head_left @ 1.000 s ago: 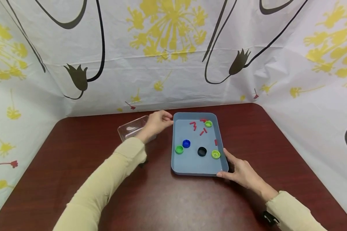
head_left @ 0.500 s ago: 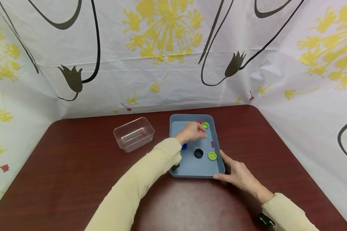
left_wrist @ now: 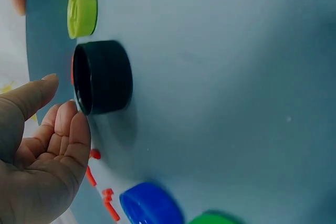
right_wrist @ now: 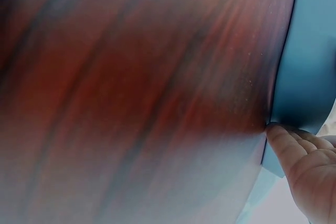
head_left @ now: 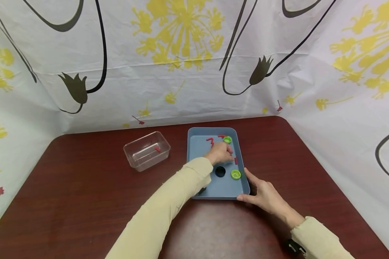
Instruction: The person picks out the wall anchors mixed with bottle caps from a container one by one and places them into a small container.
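Note:
My left hand point(head_left: 219, 153) is inside the shallow blue-grey tray point(head_left: 225, 190), low over its right half. In the left wrist view, its thumb and bent fingers stand apart with nothing visible between them. A short red piece point(head_left: 236, 160) lies by the fingertips, and a black cap point(head_left: 220, 171) sits just nearer. Other small red pieces point(head_left: 209, 139) lie further back; some may be hidden by the hand. My right hand point(head_left: 267, 196) spans the tray's near right corner, fingers extended, touching its outer sides. A blue cap point(left_wrist: 149, 205) shows in the left wrist view.
A clear plastic box point(head_left: 142, 166) stands left of the tray with a red piece point(head_left: 157, 149) in it. Yellow-green caps point(head_left: 235, 175) lie along the tray's right side. A green cap point(left_wrist: 215, 219) is partly in the left wrist view. Patterned cloth point(head_left: 168, 93) hangs behind the table.
My left hand has moved right from beside the clear box into the tray, then slightly toward its near right part. The right hand has stayed at the tray's corner.

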`<state>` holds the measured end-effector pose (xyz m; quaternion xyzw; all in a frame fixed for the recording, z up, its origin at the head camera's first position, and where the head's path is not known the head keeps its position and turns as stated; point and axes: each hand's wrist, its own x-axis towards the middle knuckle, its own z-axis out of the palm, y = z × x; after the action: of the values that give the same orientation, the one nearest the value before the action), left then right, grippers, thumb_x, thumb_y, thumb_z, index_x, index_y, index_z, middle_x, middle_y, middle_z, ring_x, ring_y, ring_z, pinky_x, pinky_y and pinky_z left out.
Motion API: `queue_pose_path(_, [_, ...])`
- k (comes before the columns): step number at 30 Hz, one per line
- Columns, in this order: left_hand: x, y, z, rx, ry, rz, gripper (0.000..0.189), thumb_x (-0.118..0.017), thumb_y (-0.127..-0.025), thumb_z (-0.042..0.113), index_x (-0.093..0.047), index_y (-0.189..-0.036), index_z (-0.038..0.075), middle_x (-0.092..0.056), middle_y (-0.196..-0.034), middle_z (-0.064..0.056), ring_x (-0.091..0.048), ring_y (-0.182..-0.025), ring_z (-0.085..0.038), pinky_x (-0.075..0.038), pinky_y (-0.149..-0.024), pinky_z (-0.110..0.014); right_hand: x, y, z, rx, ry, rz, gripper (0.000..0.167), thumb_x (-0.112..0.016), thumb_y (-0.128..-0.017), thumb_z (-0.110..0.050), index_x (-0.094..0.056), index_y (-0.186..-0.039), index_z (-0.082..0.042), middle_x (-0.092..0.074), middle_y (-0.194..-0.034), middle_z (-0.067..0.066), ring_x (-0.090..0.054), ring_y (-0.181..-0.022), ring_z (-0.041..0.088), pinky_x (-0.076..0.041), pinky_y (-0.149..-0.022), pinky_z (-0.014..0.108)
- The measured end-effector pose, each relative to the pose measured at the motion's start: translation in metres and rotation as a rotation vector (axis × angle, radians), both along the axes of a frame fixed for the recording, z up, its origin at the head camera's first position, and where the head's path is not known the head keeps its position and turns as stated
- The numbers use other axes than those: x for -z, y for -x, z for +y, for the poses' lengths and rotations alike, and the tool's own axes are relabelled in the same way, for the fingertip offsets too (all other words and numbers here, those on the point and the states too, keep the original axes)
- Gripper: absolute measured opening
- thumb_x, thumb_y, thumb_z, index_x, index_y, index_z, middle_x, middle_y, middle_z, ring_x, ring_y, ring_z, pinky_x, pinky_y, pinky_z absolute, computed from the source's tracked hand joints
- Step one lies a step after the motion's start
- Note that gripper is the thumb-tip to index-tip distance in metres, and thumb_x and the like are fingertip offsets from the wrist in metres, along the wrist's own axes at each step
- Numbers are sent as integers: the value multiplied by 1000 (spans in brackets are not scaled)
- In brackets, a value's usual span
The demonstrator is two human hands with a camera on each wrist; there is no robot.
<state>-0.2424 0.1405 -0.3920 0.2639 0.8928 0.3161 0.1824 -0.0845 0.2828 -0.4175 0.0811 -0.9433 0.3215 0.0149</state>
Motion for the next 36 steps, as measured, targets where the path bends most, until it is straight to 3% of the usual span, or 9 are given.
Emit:
queue_pose_path(4, [4,-3,6,9,35,20,23,-73,-82,17,-71,-101,5,-69,-90,-7,-55,-72,-11,-46,-66,-20,0,0,0,-4,6,-1,94,-77,-75,-39,-31,-143,6,-51,-132,26,-60,-109,27,-50,-70,25])
queue_pose_path(10, [8,-5,12,50,82,95,14,-72,-83,19,-72,-89,6,-65,-73,0,-48,-63,-8,-39,-58,-18,0,0,1,-10,14,-6,93,-77,-75,-37,-31,-143,6,-51,-132,27,-51,-72,6,-41,-59,20])
queue_pose_path(14, [11,-5,15,71,127,146,21,-72,-82,18,-63,-66,8,-49,-53,2,-38,-49,-9,-29,-47,-18,0,-1,1,-17,30,-17,92,-77,-76,-35,-30,-144,5,-65,-98,20,-41,-51,1,-40,-53,20])
queue_pose_path(17, [12,-6,16,80,166,183,27,-72,-82,19,-58,-60,11,-46,-51,4,-40,-48,-9,-30,-45,-18,0,-1,0,-17,17,0,92,-77,-75,-35,-31,-143,5,-65,-98,19,-55,-61,5,-44,-57,21])
queue_pose_path(21, [12,-9,18,85,205,226,21,-72,-82,22,-64,-66,12,-55,-60,4,-49,-56,-10,-36,-50,-19,0,-2,0,-16,3,23,91,-77,-75,-37,-33,-142,6,-54,-129,25,-61,-88,15,-48,-66,22])
queue_pose_path(24, [11,-10,19,83,224,254,17,-71,-83,22,-67,-70,11,-61,-66,2,-51,-62,-10,-37,-54,-20,0,-2,0,-19,15,13,91,-77,-76,-36,-32,-143,5,-54,-129,26,-57,-74,8,-45,-62,21])
queue_pose_path(28, [12,-10,20,84,248,280,22,-70,-84,21,-64,-65,13,-61,-66,3,-51,-63,-10,-38,-56,-20,0,-2,0,-19,25,-7,91,-77,-76,-36,-30,-144,5,-65,-101,21,-39,-50,1,-39,-54,20])
queue_pose_path(32, [12,-11,20,86,260,285,27,-68,-85,21,-59,-61,13,-58,-63,3,-49,-60,-11,-37,-55,-21,1,-2,0,-18,0,10,91,-77,-76,-36,-32,-143,5,-64,-108,23,-60,-70,8,-47,-62,22])
queue_pose_path(36, [8,-11,17,92,230,271,35,-67,-86,19,-50,-55,13,-45,-53,3,-41,-51,-10,-32,-48,-20,1,-3,1,-20,-6,25,90,-77,-76,-36,-32,-142,7,-55,-127,26,-60,-81,9,-47,-67,23])
